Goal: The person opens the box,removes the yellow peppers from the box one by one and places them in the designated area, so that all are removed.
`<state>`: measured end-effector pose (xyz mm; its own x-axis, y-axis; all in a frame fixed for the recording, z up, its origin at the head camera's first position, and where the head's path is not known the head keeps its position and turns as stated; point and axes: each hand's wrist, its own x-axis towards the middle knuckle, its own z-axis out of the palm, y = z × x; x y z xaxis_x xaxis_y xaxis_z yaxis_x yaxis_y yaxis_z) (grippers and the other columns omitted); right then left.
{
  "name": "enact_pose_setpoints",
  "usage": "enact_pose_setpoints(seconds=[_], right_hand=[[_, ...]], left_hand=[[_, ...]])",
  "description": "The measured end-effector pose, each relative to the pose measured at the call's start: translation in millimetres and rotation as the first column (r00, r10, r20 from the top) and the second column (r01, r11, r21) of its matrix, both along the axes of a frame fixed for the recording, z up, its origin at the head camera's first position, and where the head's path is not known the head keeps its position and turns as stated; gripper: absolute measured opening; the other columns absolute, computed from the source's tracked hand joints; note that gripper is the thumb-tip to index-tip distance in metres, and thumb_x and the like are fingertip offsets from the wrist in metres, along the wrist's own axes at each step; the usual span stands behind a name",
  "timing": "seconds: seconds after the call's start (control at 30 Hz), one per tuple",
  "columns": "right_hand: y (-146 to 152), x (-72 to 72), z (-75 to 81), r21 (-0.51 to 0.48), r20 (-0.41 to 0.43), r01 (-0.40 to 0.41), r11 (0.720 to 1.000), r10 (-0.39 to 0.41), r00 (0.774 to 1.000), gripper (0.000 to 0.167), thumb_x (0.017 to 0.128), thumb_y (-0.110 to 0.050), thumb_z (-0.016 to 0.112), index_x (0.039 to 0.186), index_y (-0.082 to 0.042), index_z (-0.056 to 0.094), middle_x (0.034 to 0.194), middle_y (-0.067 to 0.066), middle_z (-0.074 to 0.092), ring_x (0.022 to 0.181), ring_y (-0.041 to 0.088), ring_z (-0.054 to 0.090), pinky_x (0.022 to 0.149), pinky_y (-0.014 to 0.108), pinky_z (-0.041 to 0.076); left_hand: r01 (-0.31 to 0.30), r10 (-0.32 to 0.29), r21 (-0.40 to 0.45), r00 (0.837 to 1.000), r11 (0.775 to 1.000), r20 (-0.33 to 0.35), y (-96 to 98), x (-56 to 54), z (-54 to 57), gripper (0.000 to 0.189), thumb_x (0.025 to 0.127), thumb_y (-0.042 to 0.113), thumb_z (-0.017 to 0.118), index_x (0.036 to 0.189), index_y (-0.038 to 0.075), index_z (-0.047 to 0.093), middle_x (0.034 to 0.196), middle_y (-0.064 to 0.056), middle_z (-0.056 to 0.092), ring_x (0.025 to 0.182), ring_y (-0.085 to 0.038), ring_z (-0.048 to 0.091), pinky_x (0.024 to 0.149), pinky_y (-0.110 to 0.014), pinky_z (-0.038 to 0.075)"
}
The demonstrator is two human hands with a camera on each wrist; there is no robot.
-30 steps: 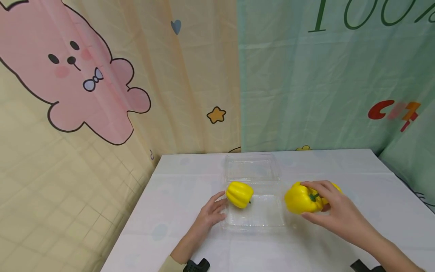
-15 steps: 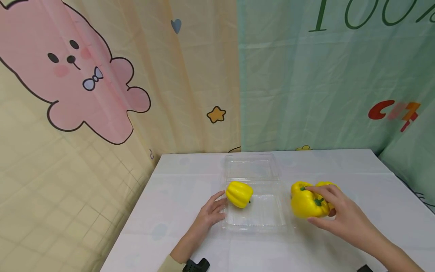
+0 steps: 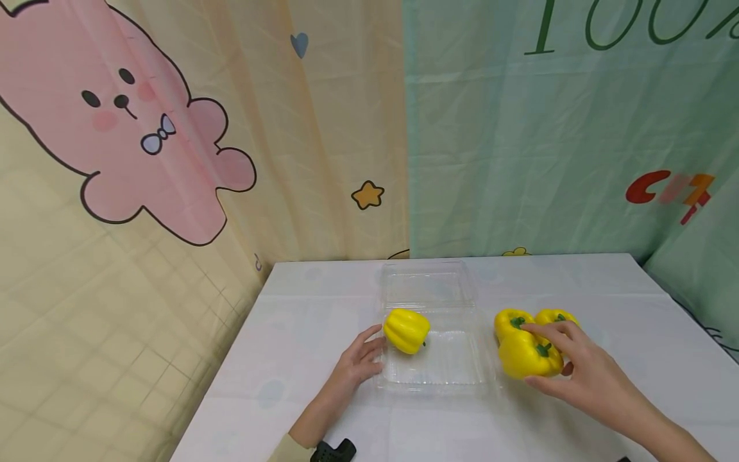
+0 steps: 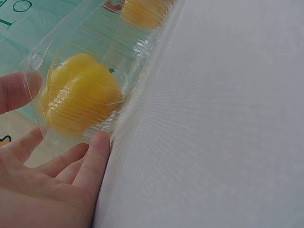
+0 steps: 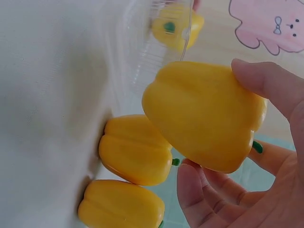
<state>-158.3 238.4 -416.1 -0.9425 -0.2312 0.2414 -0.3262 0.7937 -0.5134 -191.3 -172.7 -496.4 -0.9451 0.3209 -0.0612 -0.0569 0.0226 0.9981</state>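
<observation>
My right hand [image 3: 583, 372] holds a yellow bell pepper [image 3: 528, 356] between thumb and fingers. In the right wrist view this bell pepper [image 5: 204, 114] is held above the table, its green stem turned to the palm. Behind it stand two more yellow bell peppers [image 5: 135, 149], stems up. A clear hinged plastic container [image 3: 456, 359] lies opened out in the middle, its lid toward the back. One yellow bell pepper [image 3: 407, 330] lies on its side at the container's left. My left hand [image 3: 358, 366] touches the container's left side with spread fingers [image 4: 97, 156].
A white cloth covers the table [image 3: 277, 391]. Behind it hangs a patterned curtain [image 3: 335, 141], cream on the left and green on the right. A black strap [image 3: 333, 451] sits at the left wrist.
My right hand has carried its bell pepper a little to the right and toward me. The two bell peppers behind it show more now. The left hand has stayed still.
</observation>
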Motion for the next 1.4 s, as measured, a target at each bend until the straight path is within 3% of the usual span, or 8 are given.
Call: enact_pose_setpoints(seconds=[0.33,0.6,0.9,1.27,1.4], right_hand=[[0.6,0.5,-14.0,0.008,0.034,0.007,1.000,-0.007,0.999,0.082,0.069,-0.056,0.086,0.140,-0.028,0.057,0.112,0.005,0.050,0.073,0.015,0.047,0.058,0.023,0.043],[0.4,-0.6,-21.1,0.050,0.037,-0.003,0.999,0.001,0.999,0.079,0.069,-0.053,0.088,0.138,-0.027,0.058,0.119,0.007,0.050,0.075,0.015,0.048,0.058,0.024,0.043],[0.2,-0.7,-29.5,0.112,0.032,-0.003,0.994,0.000,0.999,0.080,0.068,-0.050,0.090,0.139,-0.029,0.057,0.119,0.007,0.050,0.076,0.016,0.051,0.062,0.032,0.046],[0.9,-1.1,-30.9,0.123,0.007,-0.021,0.992,0.021,1.000,0.083,0.068,-0.041,0.092,0.141,-0.031,0.055,0.125,0.009,0.050,0.081,0.019,0.058,0.062,0.041,0.053],[1.2,-1.4,-32.3,0.139,0.004,-0.010,0.990,0.009,1.000,0.085,0.067,-0.039,0.093,0.142,-0.030,0.053,0.125,0.010,0.050,0.075,0.017,0.056,0.058,0.038,0.050]], left_hand=[[-0.003,0.003,-0.002,1.000,1.000,-0.004,-0.5,0.9,1.2,0.065,0.096,0.011,0.058,0.155,0.029,0.037,0.155,-0.014,0.041,0.145,-0.035,0.033,0.113,-0.059,0.028],[0.000,0.000,0.002,1.000,1.000,-0.002,-0.4,1.5,2.2,0.066,0.095,0.012,0.058,0.156,0.027,0.036,0.155,-0.015,0.040,0.146,-0.035,0.032,0.113,-0.058,0.028],[-0.005,0.005,0.000,1.000,1.000,0.017,0.0,1.4,2.0,0.065,0.096,0.013,0.059,0.156,0.027,0.037,0.156,-0.014,0.040,0.146,-0.035,0.032,0.113,-0.059,0.028],[-0.006,0.006,0.010,1.000,1.000,0.014,0.5,1.6,1.5,0.068,0.095,0.014,0.060,0.157,0.025,0.035,0.155,-0.013,0.041,0.145,-0.034,0.035,0.112,-0.058,0.029],[-0.005,0.005,0.019,1.000,1.000,0.024,1.1,1.6,2.3,0.068,0.095,0.012,0.060,0.157,0.025,0.034,0.156,-0.014,0.039,0.145,-0.034,0.033,0.113,-0.059,0.028]])
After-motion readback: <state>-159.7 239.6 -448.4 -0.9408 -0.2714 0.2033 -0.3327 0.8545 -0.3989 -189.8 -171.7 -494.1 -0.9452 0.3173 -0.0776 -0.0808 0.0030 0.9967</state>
